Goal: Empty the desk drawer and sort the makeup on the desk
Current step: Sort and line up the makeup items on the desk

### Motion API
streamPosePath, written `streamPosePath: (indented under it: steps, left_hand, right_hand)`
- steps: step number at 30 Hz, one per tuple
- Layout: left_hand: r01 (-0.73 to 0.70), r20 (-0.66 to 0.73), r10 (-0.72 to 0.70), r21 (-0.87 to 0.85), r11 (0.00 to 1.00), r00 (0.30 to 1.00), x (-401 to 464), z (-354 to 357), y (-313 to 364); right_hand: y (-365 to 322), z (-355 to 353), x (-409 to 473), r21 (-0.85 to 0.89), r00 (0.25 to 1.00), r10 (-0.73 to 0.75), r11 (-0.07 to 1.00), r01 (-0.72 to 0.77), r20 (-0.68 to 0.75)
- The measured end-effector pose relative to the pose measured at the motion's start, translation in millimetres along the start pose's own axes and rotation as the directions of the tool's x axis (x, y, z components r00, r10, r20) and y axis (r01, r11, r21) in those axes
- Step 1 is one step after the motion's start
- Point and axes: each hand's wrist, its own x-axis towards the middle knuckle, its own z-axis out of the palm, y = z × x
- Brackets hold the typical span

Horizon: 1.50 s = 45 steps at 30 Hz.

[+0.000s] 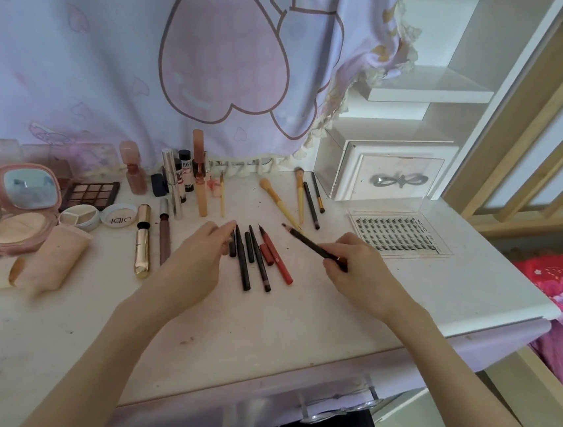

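**Makeup laid out in groups on the white desk**

Makeup covers the desk (297,318) in loose groups. At the centre lies a row of dark and red pencils (258,257), roughly parallel. The right hand (358,274) pinches a dark pencil (310,243) near its back end, its tip pointing up and to the left, raised just above the surface. The left hand (196,260) reaches to the left end of the pencil row with its fingers bent; it seems to touch or pinch the outermost pencil, though the fingertips hide the contact. Behind the row lie several brushes (295,199), and a cluster of bottles and tubes (180,183) stands by the curtain (151,46). An open pink compact (22,209) and an eyeshadow palette (89,191) sit at the left, a clear lash tray (397,233) at the right.
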Motion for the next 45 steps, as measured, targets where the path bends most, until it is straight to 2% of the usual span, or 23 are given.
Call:
streamPosePath:
  steps: [3, 5, 7, 10, 12, 15, 19, 23, 28, 32, 34, 37, 39, 42, 45]
  left_hand:
    - [0.026, -0.174, -0.042, -0.093, 0.995, 0.984, 8.3, 5.5, 11.1]
    - [0.033, -0.205, -0.061, -0.14, 0.99, 0.977, 12.6, 12.2, 26.5]
    - [0.027, -0.211, -0.044, -0.079, 0.996, 0.976, 20.0, 19.5, 38.5]
    - [-0.039, -0.16, 0.072, 0.199, 0.979, 0.984, 36.3, 25.0, 43.0]
    - [-0.112, -0.092, 0.148, 0.311, 0.944, 0.985, 45.2, 24.3, 41.2]
    - [-0.19, -0.043, 0.22, 0.36, 0.913, 0.975, 52.4, 20.4, 37.7]
    - [-0.275, 0.011, 0.297, 0.411, 0.869, 0.955, 55.1, 16.9, 34.4]
    - [-0.271, 0.049, 0.273, 0.382, 0.884, 0.961, 55.1, 20.6, 31.8]
    - [-0.25, 0.001, 0.263, 0.319, 0.914, 0.965, 52.1, 25.2, 22.2]
    - [-0.231, -0.117, 0.256, 0.191, 0.954, 0.96, 42.6, 33.4, 10.1]
    - [-0.25, -0.205, 0.269, 0.112, 0.962, 0.941, 37.6, 40.9, 2.6]
    - [-0.296, -0.247, 0.304, 0.069, 0.953, 0.92, 34.2, 45.0, -0.4]
    - [-0.321, -0.194, 0.328, 0.07, 0.945, 0.924, 32.2, 43.8, 4.5]
    - [-0.426, -0.043, 0.434, 0.132, 0.895, 0.9, 29.8, 46.8, 14.6]
    - [-0.463, 0.074, 0.457, 0.157, 0.872, 0.886, 30.0, 52.0, 17.3]
  right_hand:
    - [-1.8, 7.3, 11.5, 0.109, 0.978, 0.199, 0.975, -0.192, -0.064]
    - [-4.7, 13.8, 18.6, 0.181, 0.957, 0.284, 0.946, -0.269, -0.062]
    - [-9.5, 18.0, 25.3, 0.228, 0.95, 0.31, 0.928, -0.294, -0.036]
    - [-14.6, 19.3, 35.3, 0.253, 0.944, 0.329, 0.912, -0.323, 0.018]
    - [-14.7, 16.3, 39.3, 0.284, 0.934, 0.352, 0.892, -0.352, 0.054]
    - [-13.0, 11.6, 40.7, 0.338, 0.916, 0.389, 0.852, -0.399, 0.101]
    - [-14.6, 12.0, 42.9, 0.29, 0.921, 0.378, 0.874, -0.39, 0.098]
    - [-18.4, 18.3, 48.7, 0.253, 0.932, 0.354, 0.898, -0.361, 0.073]
    - [-19.1, 23.4, 51.5, 0.33, 0.923, 0.374, 0.863, -0.384, 0.095]
    - [-16.5, 24.6, 52.0, 0.497, 0.929, 0.355, 0.791, -0.357, 0.102]
    - [-11.2, 23.4, 54.7, 0.518, 0.928, 0.372, 0.788, -0.333, 0.03]
    - [1.5, 18.8, 63.7, 0.401, 0.898, 0.411, 0.857, -0.322, -0.158]
    - [8.3, 16.1, 72.2, 0.28, 0.884, 0.412, 0.895, -0.346, -0.223]
    - [12.8, 16.9, 85.5, 0.125, 0.891, 0.405, 0.914, -0.387, -0.203]
    - [12.1, 21.6, 95.6, 0.007, 0.897, 0.41, 0.91, -0.415, -0.163]
